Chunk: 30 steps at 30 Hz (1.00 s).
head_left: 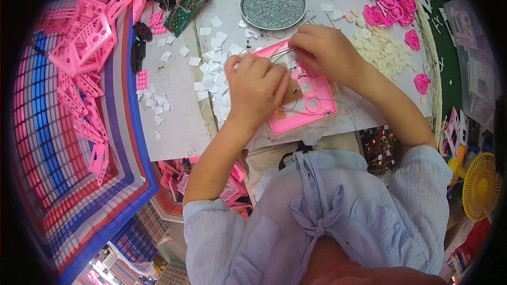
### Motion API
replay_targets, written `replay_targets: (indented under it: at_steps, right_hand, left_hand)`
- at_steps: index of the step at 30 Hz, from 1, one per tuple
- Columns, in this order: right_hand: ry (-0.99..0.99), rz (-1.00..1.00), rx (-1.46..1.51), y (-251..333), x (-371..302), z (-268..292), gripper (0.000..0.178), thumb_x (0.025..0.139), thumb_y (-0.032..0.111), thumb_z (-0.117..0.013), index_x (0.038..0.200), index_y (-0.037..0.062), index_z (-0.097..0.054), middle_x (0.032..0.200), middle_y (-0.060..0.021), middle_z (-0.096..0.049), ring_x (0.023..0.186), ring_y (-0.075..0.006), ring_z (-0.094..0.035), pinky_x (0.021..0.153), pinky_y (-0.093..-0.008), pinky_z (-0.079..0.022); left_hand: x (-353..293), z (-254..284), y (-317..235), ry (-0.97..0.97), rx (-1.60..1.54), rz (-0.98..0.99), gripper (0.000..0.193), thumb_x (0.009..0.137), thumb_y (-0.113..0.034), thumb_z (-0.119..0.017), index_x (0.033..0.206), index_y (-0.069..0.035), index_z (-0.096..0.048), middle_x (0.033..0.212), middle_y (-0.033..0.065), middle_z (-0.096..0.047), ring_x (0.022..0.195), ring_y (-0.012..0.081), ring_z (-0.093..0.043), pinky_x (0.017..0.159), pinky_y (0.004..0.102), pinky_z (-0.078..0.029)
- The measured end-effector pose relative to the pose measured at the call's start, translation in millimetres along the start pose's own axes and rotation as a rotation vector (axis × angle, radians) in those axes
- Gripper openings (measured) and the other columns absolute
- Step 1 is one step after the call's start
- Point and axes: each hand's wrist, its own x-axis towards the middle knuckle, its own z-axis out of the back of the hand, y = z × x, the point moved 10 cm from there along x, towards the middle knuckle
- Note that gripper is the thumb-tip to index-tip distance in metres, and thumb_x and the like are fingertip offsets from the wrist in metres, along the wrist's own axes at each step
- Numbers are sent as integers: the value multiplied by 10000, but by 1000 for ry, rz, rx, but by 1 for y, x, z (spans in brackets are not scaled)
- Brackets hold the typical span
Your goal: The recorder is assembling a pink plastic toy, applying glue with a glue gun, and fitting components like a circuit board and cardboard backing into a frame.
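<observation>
Fingers of the right hand point(326, 54) are pinched together on a slender metallic piece point(281, 54) at the far edge of the pink casing point(321, 92). Fingers of the left hand point(257, 85) are curled over the casing's left side; whether they grip anything cannot be told, as the knuckles hide the tips.

The casing lies tilted on the table point(177, 132), between both hands and in front of the torso, interior facing up. A brown board point(292, 93) and thin wires point(306, 112) show inside.

Handling: the casing is probably light, stiff, smooth plastic, liable to slide if pushed from one side. Hold it by the outer side walls. Treat the wires as fragile; do not lift or drag by them.

Beyond the casing stands a round dish point(243, 17) of small silvery parts point(273, 4). White squares point(214, 66) lie to the left; cream discs point(381, 57) and pink rings point(389, 0) lie to the right.
</observation>
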Motion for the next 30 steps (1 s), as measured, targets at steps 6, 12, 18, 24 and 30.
replay_targets:
  at_steps: [6,12,18,24,30]
  right_hand:
    - [71,-33,-114,3,3,-11,91,787,107,-682,856,57,-650,856,-96,-611,826,-317,-640,684,-440,-532]
    - [252,-68,-238,21,2,-19,65,758,110,-678,790,54,-675,866,-111,-638,851,-305,-665,686,-433,-557]
    - [300,-151,-185,28,-25,-30,83,782,139,-694,792,62,-664,818,-94,-602,766,-304,-643,644,-420,-529]
    - [119,-231,-92,25,-37,-21,107,868,157,-660,850,56,-691,796,-109,-617,725,-321,-639,630,-427,-522]
    - [175,-234,-47,23,-26,-18,136,879,169,-651,891,45,-703,798,-128,-639,725,-331,-647,646,-443,-522]
  left_hand:
    - [7,1,13,26,184,163,143,767,-236,-764,821,-134,-681,837,19,-607,888,235,-567,867,440,-331]
    - [21,-10,27,24,135,234,119,789,-218,-740,821,-120,-679,865,35,-621,914,260,-581,886,450,-343]
    - [33,-19,32,85,108,224,117,785,-194,-755,842,-122,-682,884,37,-641,881,248,-609,866,432,-361]
    - [33,-14,34,43,109,191,116,787,-200,-758,836,-128,-681,847,20,-648,818,229,-624,851,428,-371]
    - [33,-14,28,62,232,44,94,790,-172,-759,855,-143,-697,827,-6,-660,806,188,-626,865,424,-371]
